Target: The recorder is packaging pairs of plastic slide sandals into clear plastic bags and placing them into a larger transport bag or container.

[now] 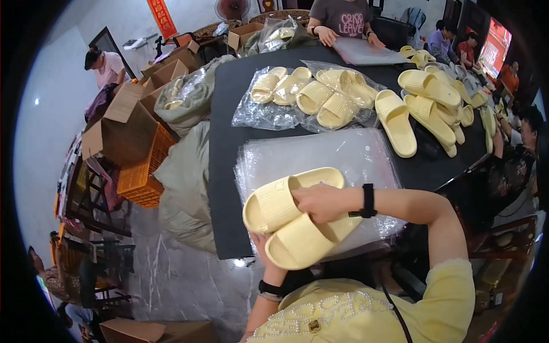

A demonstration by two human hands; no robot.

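Note:
A pair of pale yellow slide slippers (298, 240) is held side by side over a stack of clear plastic bags (366, 157). Both straps face up, and their front ends point left toward me. My right hand (323, 202) grips the pair from above, its fingertips reaching in under a strap and out of sight. Beneath the front ends, my left hand (265, 250) supports the slippers, most of its fingers hidden. Beyond the stack lie bagged yellow slippers (314, 96) in clear plastic.
Loose yellow slippers (396, 123) are heaped on the black table (226, 171) at the right. Across it, another person (343, 26) rests both hands on clear bags. Sacks (189, 177), cardboard boxes (123, 123) and an orange crate (146, 171) stand left of the table.

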